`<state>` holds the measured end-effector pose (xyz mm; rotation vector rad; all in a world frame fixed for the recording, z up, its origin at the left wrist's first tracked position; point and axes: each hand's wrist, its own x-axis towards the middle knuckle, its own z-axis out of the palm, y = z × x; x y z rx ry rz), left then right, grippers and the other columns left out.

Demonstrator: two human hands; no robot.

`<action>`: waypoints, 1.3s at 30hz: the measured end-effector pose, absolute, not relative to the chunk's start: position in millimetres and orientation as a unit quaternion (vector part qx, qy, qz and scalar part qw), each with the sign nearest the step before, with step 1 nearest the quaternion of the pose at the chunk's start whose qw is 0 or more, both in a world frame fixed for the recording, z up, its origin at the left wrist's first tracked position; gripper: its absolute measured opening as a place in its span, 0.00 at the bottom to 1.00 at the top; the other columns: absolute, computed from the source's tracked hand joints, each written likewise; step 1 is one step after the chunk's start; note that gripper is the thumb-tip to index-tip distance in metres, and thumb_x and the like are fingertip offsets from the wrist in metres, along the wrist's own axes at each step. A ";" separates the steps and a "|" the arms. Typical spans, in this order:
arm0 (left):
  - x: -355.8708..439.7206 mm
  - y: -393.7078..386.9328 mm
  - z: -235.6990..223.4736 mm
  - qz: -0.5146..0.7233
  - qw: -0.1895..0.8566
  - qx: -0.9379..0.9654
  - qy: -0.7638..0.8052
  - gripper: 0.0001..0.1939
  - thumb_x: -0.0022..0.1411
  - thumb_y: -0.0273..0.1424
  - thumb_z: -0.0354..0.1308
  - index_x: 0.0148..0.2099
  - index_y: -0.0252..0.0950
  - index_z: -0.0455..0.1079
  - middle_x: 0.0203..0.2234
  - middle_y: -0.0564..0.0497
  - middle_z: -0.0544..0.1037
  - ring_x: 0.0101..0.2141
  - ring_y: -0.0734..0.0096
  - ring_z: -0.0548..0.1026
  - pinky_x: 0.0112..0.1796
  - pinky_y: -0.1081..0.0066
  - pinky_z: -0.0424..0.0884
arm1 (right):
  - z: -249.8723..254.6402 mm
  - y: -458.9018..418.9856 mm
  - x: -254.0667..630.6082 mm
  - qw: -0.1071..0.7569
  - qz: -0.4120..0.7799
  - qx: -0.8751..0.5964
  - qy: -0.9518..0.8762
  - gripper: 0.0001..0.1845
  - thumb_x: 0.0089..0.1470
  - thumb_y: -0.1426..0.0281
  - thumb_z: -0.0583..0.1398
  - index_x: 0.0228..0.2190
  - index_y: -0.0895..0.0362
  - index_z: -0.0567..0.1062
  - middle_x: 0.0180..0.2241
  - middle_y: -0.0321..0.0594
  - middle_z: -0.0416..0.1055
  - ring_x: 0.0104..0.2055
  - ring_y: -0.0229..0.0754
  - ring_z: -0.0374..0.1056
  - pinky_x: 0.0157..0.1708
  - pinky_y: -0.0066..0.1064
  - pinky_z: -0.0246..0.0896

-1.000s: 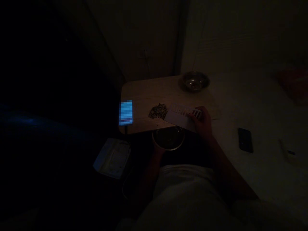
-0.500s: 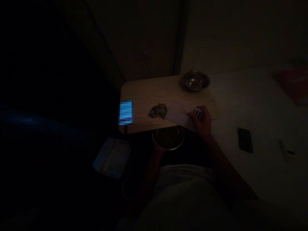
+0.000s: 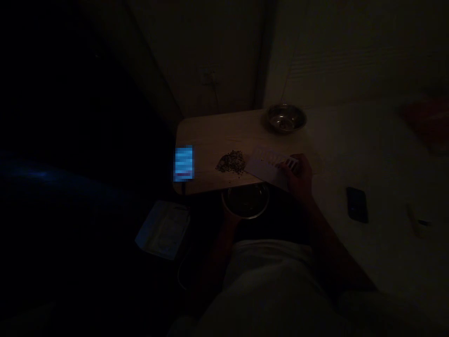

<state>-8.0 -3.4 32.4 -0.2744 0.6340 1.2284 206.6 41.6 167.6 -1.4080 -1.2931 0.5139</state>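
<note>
The room is very dark. My right hand (image 3: 299, 177) is closed on a white card (image 3: 268, 167) that lies slanted on a small wooden table (image 3: 213, 133). The card's left edge is just right of a small pile of dark grains (image 3: 231, 162). Below the table's near edge, my left hand (image 3: 229, 220) holds a metal bowl (image 3: 245, 201) from underneath; its fingers are mostly hidden in the dark.
A lit phone (image 3: 183, 162) lies at the table's left edge. A second metal bowl (image 3: 286, 117) stands at the table's far right corner. A dark phone (image 3: 357, 204) lies on the pale surface to the right. A pale box (image 3: 163, 229) sits lower left.
The card and my right hand have shifted slightly right, away from the grain pile. The bowl below the table edge has stayed in place.
</note>
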 end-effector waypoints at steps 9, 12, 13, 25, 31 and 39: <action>-8.9 -2.3 28.1 0.565 0.751 -0.140 0.313 0.35 0.64 0.56 0.51 0.61 0.37 0.72 0.63 0.43 0.73 0.69 0.48 0.62 0.69 0.44 0.56 | 169.3 40.3 208.0 0.558 0.224 -0.587 -0.542 0.16 0.53 0.59 0.68 0.36 0.52 0.70 0.28 0.32 0.66 0.29 0.40 0.62 0.29 0.33 0.58; -9.1 -2.5 27.9 0.560 0.750 -0.150 0.318 0.35 0.65 0.56 0.51 0.61 0.37 0.72 0.63 0.42 0.74 0.69 0.48 0.62 0.69 0.45 0.56 | 170.4 39.4 204.9 0.546 0.229 -0.584 -0.556 0.15 0.53 0.59 0.67 0.36 0.52 0.70 0.28 0.32 0.67 0.29 0.40 0.62 0.28 0.32 0.57; -9.0 -2.6 29.0 0.561 0.748 -0.152 0.321 0.34 0.65 0.56 0.51 0.61 0.37 0.72 0.62 0.42 0.74 0.69 0.48 0.63 0.69 0.45 0.56 | 171.1 39.0 203.9 0.542 0.226 -0.585 -0.560 0.15 0.54 0.59 0.67 0.36 0.53 0.70 0.28 0.32 0.67 0.29 0.40 0.62 0.28 0.32 0.57; -9.2 -0.5 15.5 0.577 0.754 -0.132 0.285 0.35 0.66 0.57 0.49 0.61 0.37 0.73 0.62 0.44 0.75 0.69 0.49 0.62 0.70 0.45 0.52 | 171.3 39.9 200.1 0.540 0.242 -0.575 -0.565 0.15 0.54 0.59 0.67 0.37 0.52 0.71 0.28 0.33 0.67 0.29 0.40 0.63 0.28 0.33 0.58; -9.4 -0.2 12.4 0.568 0.769 -0.118 0.270 0.36 0.64 0.58 0.51 0.61 0.36 0.73 0.64 0.43 0.72 0.70 0.47 0.60 0.70 0.44 0.51 | 170.3 40.0 198.0 0.532 0.249 -0.570 -0.574 0.14 0.54 0.59 0.67 0.36 0.52 0.71 0.28 0.33 0.67 0.28 0.41 0.62 0.28 0.34 0.57; -8.3 -1.3 23.4 0.563 0.763 -0.126 0.291 0.38 0.65 0.59 0.48 0.62 0.36 0.72 0.64 0.43 0.73 0.70 0.47 0.60 0.71 0.45 0.50 | 171.8 39.4 196.6 0.525 0.256 -0.574 -0.573 0.15 0.54 0.58 0.67 0.37 0.52 0.71 0.28 0.33 0.67 0.28 0.40 0.62 0.27 0.33 0.57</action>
